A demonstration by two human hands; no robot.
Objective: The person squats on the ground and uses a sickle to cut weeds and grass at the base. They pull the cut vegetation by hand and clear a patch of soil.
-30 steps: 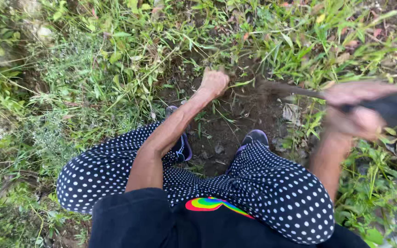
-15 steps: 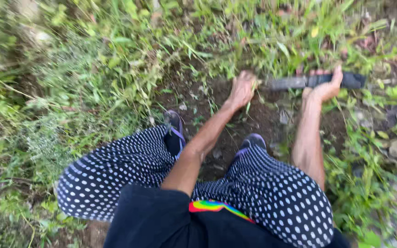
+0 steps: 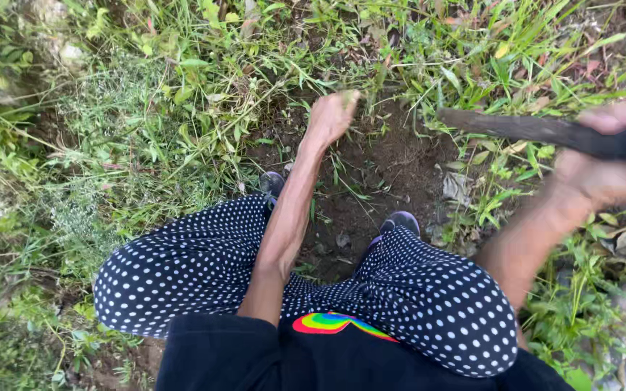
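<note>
1. My left hand (image 3: 332, 116) is closed around a tuft of grass (image 3: 371, 80) at 12 o'clock, at the far edge of the bare soil (image 3: 393, 166).
2. My right hand (image 3: 606, 170) at 3 o'clock is wrapped tight on the dark handle of a blade (image 3: 516, 128); the blade points toward 9 o'clock, raised above the ground.
3. The soil patch lies between the two hands, grass all round it.
4. My shoes (image 3: 398, 221) and dotted trousers (image 3: 204, 261) sit at 6 o'clock.
</note>
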